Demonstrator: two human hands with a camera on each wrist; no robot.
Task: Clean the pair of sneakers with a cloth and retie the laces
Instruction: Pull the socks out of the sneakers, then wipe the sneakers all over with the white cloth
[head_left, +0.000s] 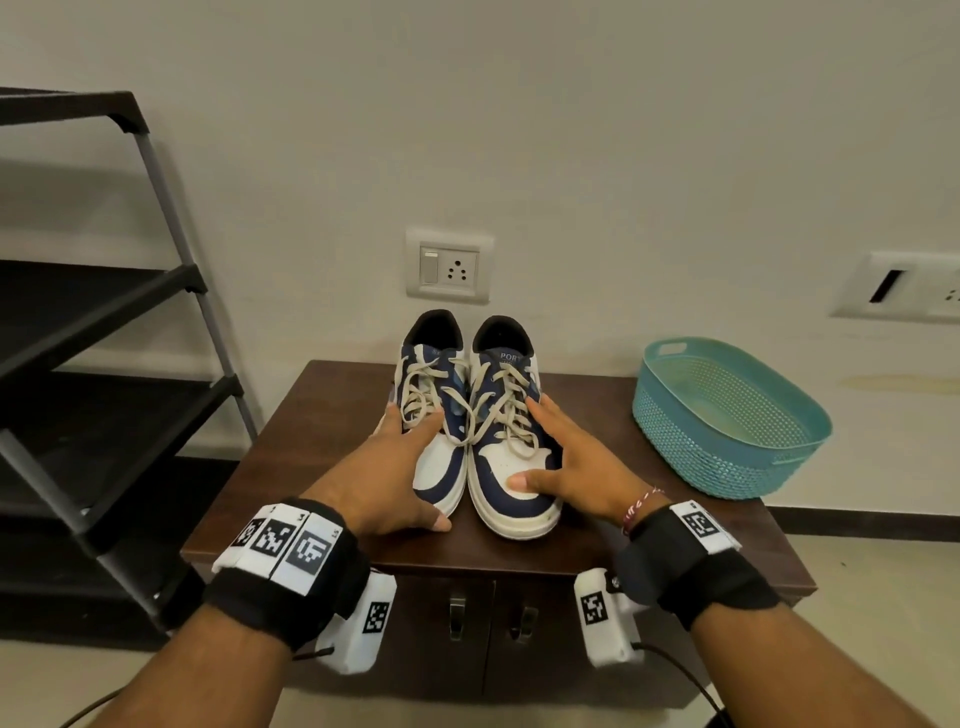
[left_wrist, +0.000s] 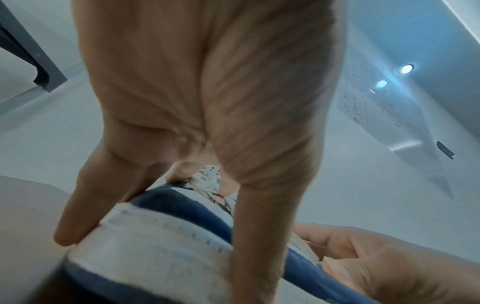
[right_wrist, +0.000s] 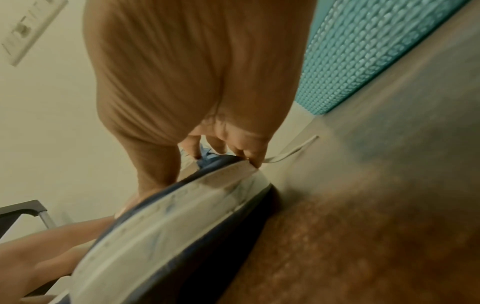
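Note:
Two navy-and-white sneakers stand side by side, toes toward me, on a dark brown cabinet top. Their cream laces lie loose and tangled between them. My left hand grips the left sneaker, thumb by the toe and fingers over its outer side. In the left wrist view the hand straddles that left sneaker. My right hand grips the right sneaker, thumb on the toe cap and fingers down its outer side. The right wrist view shows the right sneaker's sole edge. I see no cloth.
A teal mesh basket sits at the cabinet's right end, near the right sneaker. A black shoe rack stands on the floor to the left. Wall sockets are behind the sneakers. Cabinet doors with handles are below.

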